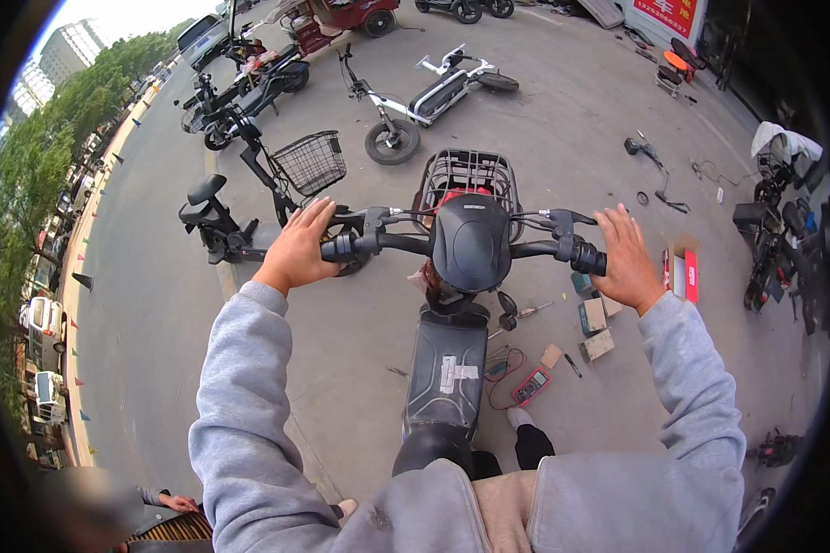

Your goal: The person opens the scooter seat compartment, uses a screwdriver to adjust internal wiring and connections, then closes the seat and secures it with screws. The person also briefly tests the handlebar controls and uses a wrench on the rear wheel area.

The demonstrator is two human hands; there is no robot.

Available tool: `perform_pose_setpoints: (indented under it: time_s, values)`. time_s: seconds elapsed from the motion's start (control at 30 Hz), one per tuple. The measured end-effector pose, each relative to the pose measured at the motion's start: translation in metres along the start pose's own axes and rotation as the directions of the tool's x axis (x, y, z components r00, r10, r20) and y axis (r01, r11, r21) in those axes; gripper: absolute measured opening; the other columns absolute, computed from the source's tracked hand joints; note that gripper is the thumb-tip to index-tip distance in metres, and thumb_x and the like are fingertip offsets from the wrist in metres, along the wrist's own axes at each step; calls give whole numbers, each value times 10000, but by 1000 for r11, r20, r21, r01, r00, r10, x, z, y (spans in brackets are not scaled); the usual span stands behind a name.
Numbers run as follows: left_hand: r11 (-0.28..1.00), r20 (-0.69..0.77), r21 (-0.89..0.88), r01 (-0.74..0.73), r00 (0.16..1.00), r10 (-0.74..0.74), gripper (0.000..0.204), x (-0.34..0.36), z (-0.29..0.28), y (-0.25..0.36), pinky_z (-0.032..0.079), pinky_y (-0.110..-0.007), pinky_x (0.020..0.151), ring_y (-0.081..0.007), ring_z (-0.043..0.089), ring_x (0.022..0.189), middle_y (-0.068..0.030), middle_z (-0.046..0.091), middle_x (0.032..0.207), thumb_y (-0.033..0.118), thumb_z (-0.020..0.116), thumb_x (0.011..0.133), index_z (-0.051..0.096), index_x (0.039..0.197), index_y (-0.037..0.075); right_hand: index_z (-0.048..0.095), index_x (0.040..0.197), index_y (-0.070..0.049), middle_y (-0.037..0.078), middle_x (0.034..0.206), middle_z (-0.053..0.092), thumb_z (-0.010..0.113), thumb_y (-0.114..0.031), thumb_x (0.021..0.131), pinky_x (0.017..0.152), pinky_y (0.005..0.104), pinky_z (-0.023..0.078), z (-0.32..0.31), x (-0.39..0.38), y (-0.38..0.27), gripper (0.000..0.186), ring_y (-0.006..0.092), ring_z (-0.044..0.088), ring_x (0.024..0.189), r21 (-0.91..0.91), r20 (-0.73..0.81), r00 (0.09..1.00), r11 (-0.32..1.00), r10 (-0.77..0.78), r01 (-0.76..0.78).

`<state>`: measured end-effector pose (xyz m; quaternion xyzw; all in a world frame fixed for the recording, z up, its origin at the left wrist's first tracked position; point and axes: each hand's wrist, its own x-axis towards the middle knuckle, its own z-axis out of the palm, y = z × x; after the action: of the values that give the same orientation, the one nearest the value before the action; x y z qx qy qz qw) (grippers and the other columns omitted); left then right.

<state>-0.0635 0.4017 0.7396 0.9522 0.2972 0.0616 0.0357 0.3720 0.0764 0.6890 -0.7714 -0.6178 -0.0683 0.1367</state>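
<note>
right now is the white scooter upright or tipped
Tipped: the white scooter lies on its side, with its front wheel face-up on the pavement.

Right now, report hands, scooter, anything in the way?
Left hand open at left grip; right hand open at right grip. Scooter between them. White bike lying ahead; red meter on ground, right.

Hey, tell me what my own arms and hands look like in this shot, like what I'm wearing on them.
Your left sleeve and right sleeve are light grey, long and wrinkled, reaching the wrists. Your left hand and right hand are ungloved.
</note>
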Motion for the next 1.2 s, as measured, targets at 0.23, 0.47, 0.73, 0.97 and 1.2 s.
perform_pose_setpoints:
  time_s: [0.23,0.47,0.73,0.97,1.2]
  values:
    - [992,-83,125,31,996,-20,623,8,4,4,527,-427,928,-352,599,1069,-142,625,1070,278,830,566,630,1101,29,396,1490,12,279,1455,446,723,-188,744,1226,527,263,5,-4,1,839,462,355,1442,30,-15,999,998,47,-47]
    - [954,-140,298,13,990,30,500,6,16,0,564,-427,755,-322,662,889,-91,653,912,310,838,571,637,968,84,549,1270,27,239,1208,580,752,-205,695,1086,481,412,8,0,5,652,427,524,1226,8,-139,990,1000,-9,10]
    - [949,-161,316,6,986,48,493,4,18,-7,555,-428,729,-318,652,877,-85,631,886,326,839,570,608,931,81,572,824,-86,90,783,626,793,-241,659,632,410,518,16,-4,1,316,280,630,762,-113,-229,973,994,-35,10]
    - [947,-202,321,-3,977,72,465,1,18,-8,551,-430,721,-321,643,856,-82,617,857,310,835,559,609,893,78,587,1202,-17,178,1165,625,785,-219,690,1017,467,481,7,1,-5,585,365,599,1137,-119,-231,972,993,-43,16]
    - [998,-41,59,2,999,0,940,8,4,-3,415,-426,1139,-374,481,1362,-165,531,1441,218,802,590,481,1456,46,559,1271,52,195,1224,573,809,-222,676,1118,507,408,6,7,-7,702,401,523,1242,-78,-189,980,996,-58,44]
